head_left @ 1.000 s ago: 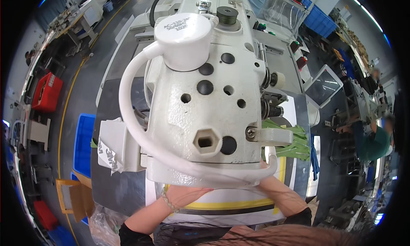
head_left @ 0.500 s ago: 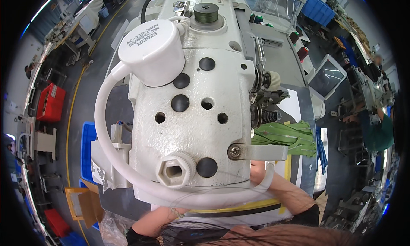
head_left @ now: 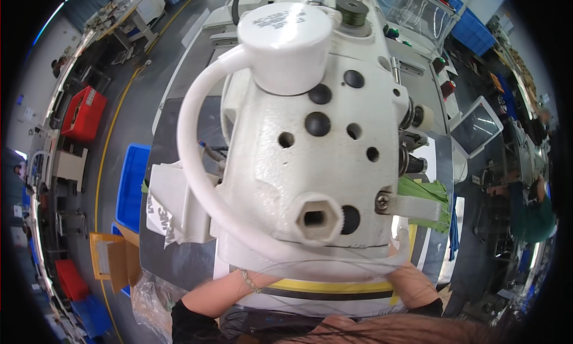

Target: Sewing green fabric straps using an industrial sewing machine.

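Observation:
A white sewing machine (head_left: 298,165) fills the middle of the view and hides most of both hands. My left hand (head_left: 263,278), with a bracelet at its wrist, goes in under the near end of the machine head; its fingers are out of sight. On the right, my right forearm (head_left: 412,284) reaches up behind the machine's near right corner, and that hand's fingers are hidden too. What either hand holds cannot be seen. Green fabric strips (head_left: 425,204) lie on the table just right of the machine. A dark green thread bobbin (head_left: 351,12) sits on top.
A white lamp-like unit (head_left: 286,48) with a thick curved tube (head_left: 192,135) stands on the machine. To the left are a blue bin (head_left: 132,186), a cardboard box (head_left: 123,257) and clear plastic (head_left: 152,305). A tablet screen (head_left: 477,126) and thread spools (head_left: 447,88) stand at right.
My view has shifted and tilted, so the machine appears further right. More of my left forearm and its bracelet shows now; the right hand has become more hidden.

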